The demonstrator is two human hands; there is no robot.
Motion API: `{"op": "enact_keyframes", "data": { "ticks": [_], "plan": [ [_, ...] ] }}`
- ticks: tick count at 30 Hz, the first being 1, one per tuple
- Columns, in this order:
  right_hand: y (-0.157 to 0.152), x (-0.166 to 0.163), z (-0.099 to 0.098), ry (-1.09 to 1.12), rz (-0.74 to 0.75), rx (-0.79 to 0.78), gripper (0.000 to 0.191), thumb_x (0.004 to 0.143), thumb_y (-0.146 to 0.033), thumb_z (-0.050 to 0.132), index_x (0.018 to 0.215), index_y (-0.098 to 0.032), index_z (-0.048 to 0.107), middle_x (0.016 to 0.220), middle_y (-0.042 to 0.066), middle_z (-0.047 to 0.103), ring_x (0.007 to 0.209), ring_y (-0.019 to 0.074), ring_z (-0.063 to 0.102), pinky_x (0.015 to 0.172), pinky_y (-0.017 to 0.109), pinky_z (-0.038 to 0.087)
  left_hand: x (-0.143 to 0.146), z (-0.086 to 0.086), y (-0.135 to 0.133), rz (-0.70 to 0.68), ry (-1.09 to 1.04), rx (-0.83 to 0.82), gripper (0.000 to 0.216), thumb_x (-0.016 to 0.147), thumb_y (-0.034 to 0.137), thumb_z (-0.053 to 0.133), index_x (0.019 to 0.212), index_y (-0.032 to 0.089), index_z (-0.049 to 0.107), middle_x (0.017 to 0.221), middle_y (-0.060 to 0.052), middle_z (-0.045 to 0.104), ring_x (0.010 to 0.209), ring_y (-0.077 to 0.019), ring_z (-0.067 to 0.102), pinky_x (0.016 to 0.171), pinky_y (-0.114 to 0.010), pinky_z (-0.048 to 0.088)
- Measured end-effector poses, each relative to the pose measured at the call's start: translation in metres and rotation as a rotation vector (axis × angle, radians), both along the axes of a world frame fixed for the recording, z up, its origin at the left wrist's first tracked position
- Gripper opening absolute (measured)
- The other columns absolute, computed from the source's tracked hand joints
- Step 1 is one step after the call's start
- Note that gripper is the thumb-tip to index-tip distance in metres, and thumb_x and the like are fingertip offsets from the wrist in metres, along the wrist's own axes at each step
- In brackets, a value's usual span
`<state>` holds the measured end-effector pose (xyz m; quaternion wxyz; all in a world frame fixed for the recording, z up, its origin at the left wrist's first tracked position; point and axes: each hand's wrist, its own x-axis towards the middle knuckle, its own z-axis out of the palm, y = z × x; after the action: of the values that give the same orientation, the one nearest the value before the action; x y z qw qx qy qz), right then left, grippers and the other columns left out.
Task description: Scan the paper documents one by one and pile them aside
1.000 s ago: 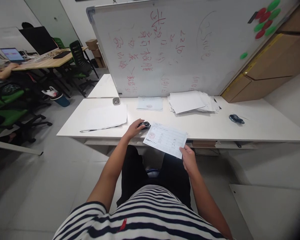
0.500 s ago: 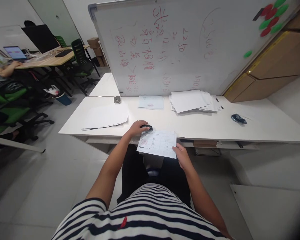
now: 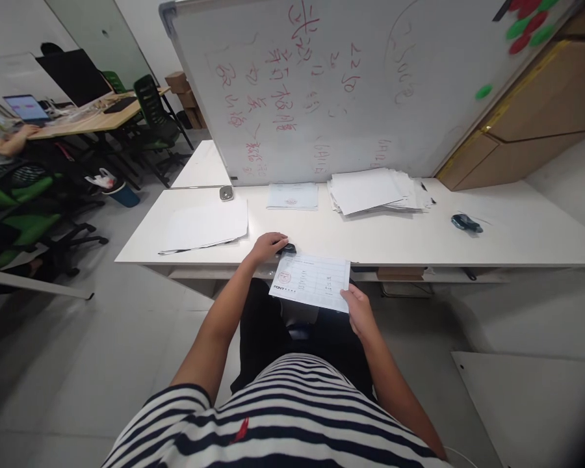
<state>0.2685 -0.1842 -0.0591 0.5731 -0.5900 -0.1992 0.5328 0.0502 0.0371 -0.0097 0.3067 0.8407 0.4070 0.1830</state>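
Note:
My right hand point(image 3: 358, 310) pinches the lower right corner of a printed form point(image 3: 312, 281) with a red stamp, held flat over the front edge of the white table point(image 3: 370, 240). My left hand point(image 3: 267, 247) is closed over a small black stapler point(image 3: 287, 248) that rests on the table at the form's upper left corner. The stapler is mostly covered by my fingers and the sheet.
On the table lie a loose white sheet pile point(image 3: 205, 227) at the left, a stamped form point(image 3: 292, 195), a thick paper stack point(image 3: 375, 192) and a dark clip-like object point(image 3: 466, 223) at the right. A whiteboard point(image 3: 331, 84) stands behind. A person sits at a far-left desk point(image 3: 78, 117).
The form moved left and toward me, from over the table to hanging over its front edge beside the stapler. My left hand stayed on the stapler.

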Motion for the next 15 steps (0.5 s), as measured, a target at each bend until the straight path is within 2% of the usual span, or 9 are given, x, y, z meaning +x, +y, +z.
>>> {"op": "enact_keyframes", "data": {
  "ticks": [5, 9, 11, 15],
  "plan": [
    [-0.002, 0.004, -0.006, -0.017, -0.045, 0.022, 0.04, 0.071, -0.034, 0.064, 0.106, -0.016, 0.067, 0.092, 0.006, 0.073, 0.067, 0.0198, 0.065, 0.046, 0.024, 0.045, 0.001, 0.002, -0.002, 0.048, 0.008, -0.05, 0.04, 0.089, 0.051, 0.042, 0.1, 0.026, 0.071, 0.119, 0.0, 0.066, 0.112, -0.021, 0.058, 0.097, -0.034, 0.045],
    [0.007, -0.007, -0.002, 0.003, -0.013, 0.066, 0.037, 0.072, -0.033, 0.063, 0.106, -0.017, 0.067, 0.097, 0.006, 0.073, 0.082, 0.0227, 0.068, 0.065, 0.031, 0.053, 0.002, 0.004, -0.001, 0.047, 0.015, -0.062, 0.041, 0.089, 0.051, 0.042, 0.1, 0.025, 0.071, 0.121, -0.001, 0.065, 0.112, -0.021, 0.058, 0.096, -0.032, 0.045],
    [0.014, -0.015, 0.001, 0.019, 0.016, 0.099, 0.037, 0.072, -0.034, 0.064, 0.106, -0.018, 0.067, 0.101, 0.006, 0.073, 0.089, 0.0239, 0.067, 0.075, 0.034, 0.053, 0.003, 0.005, -0.002, 0.051, 0.015, -0.067, 0.042, 0.089, 0.051, 0.042, 0.101, 0.024, 0.071, 0.122, -0.002, 0.065, 0.113, -0.0215, 0.057, 0.096, -0.032, 0.045],
    [0.022, -0.02, 0.003, 0.016, 0.027, 0.11, 0.037, 0.073, -0.035, 0.063, 0.106, -0.018, 0.067, 0.106, 0.007, 0.072, 0.096, 0.0257, 0.066, 0.083, 0.038, 0.052, 0.003, 0.008, -0.004, 0.044, 0.021, -0.074, 0.043, 0.089, 0.051, 0.041, 0.102, 0.023, 0.07, 0.122, -0.002, 0.065, 0.113, -0.0222, 0.057, 0.097, -0.033, 0.045]
  ]
}}
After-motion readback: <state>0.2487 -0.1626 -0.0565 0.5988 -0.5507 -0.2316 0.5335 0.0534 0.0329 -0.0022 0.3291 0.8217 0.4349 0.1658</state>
